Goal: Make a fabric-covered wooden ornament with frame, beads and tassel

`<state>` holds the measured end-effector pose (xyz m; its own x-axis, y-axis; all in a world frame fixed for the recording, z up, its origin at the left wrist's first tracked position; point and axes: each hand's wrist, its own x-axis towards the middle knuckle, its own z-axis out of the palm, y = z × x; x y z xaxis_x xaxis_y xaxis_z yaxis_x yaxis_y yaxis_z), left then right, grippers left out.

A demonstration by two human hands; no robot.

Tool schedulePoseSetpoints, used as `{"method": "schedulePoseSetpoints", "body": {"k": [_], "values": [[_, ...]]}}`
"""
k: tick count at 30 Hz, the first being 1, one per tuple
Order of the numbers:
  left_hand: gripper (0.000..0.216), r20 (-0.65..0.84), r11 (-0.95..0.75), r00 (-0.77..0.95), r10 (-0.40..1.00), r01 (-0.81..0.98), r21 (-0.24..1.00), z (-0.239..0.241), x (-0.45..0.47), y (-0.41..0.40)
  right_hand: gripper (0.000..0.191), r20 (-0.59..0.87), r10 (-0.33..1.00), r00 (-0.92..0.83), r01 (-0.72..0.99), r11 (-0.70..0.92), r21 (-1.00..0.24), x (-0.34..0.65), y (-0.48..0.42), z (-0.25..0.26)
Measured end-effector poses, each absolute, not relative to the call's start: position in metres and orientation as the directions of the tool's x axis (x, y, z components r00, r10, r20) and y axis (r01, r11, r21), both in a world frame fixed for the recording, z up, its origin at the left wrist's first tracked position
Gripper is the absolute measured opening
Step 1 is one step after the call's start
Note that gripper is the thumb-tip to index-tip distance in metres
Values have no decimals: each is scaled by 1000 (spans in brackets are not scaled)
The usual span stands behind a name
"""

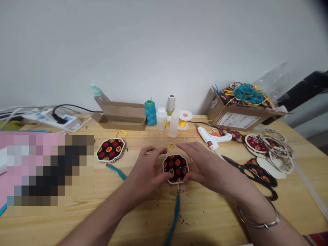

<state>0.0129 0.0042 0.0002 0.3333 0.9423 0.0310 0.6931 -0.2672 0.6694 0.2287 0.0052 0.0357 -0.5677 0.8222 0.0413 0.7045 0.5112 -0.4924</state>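
A dark patterned fabric pendant (176, 165) with a pale scalloped border lies face up in front of me. It has a yellow cord loop (172, 148) at its top and a teal tassel (176, 212) hanging toward me. My left hand (151, 167) curves around its left side, with the thumb on its lower left edge. On the opposite side, my right hand (202, 165) has its thumb at the lower right edge and its fingers near the top corner. A similar pendant stack (110, 150) rests to the left with its own loop and tassel.
Large black-handled scissors (242, 167) and a white glue gun (214, 137) lie right of my hands. Behind stand an open cardboard box (123, 116), a teal thread spool (150, 113) and bottles (161, 119). A filled carton (238, 118) and wooden cutouts (280, 157) are at right.
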Motion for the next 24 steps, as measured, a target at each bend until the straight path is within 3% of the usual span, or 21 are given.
{"method": "schedulePoseSetpoints", "body": {"k": [7, 12, 24], "values": [[79, -24, -336, 423, 906, 752, 567, -9, 9, 8, 55, -18, 829, -559, 761, 505, -408, 229, 4, 31], [78, 32, -425, 471, 881, 761, 490, -16, 8, 10, 51, -50, 846, -531, 796, 477, -373, 225, 6, 27], [72, 41, -443, 486, 873, 756, 482, -17, 9, 7, 54, -72, 839, -540, 780, 466, -418, 231, 13, 16]]}}
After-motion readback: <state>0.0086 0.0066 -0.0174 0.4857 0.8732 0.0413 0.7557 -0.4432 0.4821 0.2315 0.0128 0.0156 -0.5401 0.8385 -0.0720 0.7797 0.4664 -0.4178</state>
